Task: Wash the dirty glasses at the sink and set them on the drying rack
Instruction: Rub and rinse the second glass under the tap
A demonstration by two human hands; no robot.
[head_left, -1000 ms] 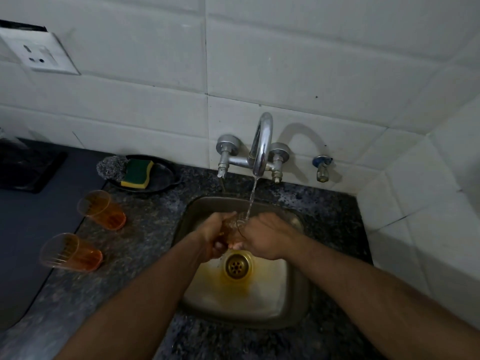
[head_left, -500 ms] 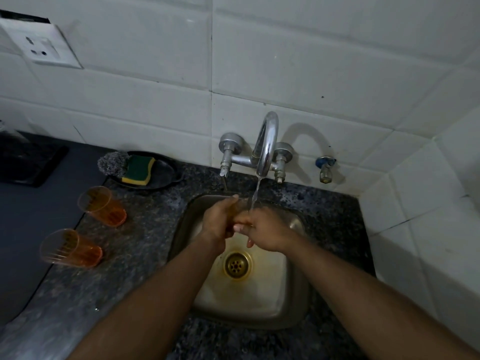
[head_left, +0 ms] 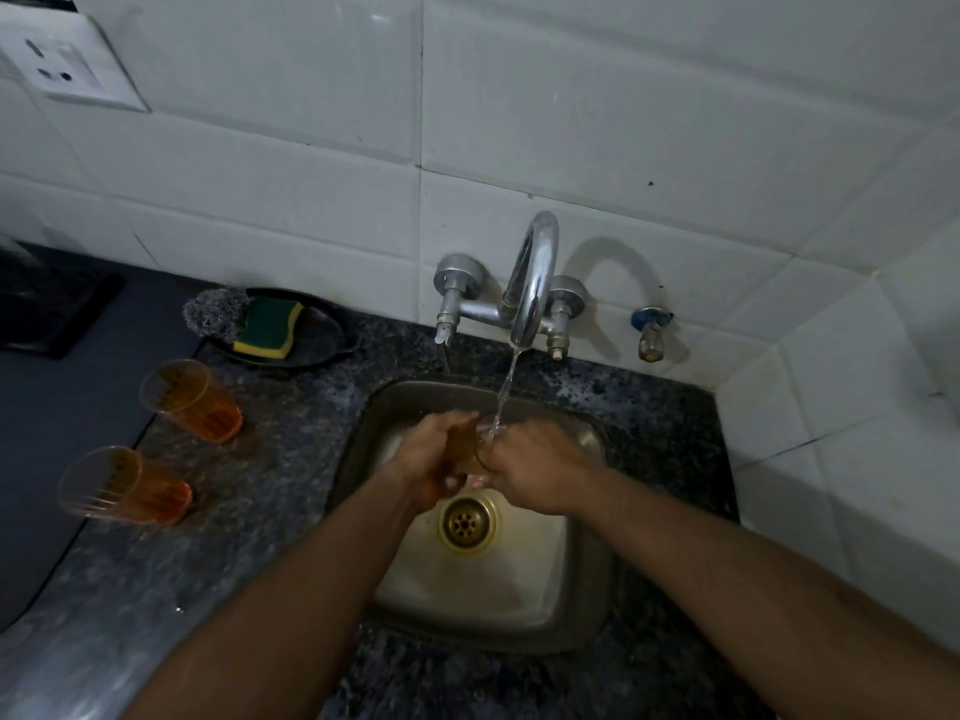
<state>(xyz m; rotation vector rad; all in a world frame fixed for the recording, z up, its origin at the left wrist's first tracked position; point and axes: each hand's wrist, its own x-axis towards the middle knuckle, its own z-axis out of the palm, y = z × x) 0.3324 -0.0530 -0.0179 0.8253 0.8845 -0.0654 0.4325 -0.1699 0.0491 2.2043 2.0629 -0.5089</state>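
Gripping one glass (head_left: 464,445) under the tap (head_left: 530,283), both hands leave two orange glasses (head_left: 192,400) beside the sink (head_left: 597,563).

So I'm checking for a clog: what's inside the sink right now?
Inside the sink a brass drain strainer shows. Above it, the left hand and right hand hold a glass under running water, covering the basin's back.

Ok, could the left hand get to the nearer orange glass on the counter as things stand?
Probably not yet: the left hand grips the glass under the tap. The path to the nearer orange glass looks unobstructed once it lets go.
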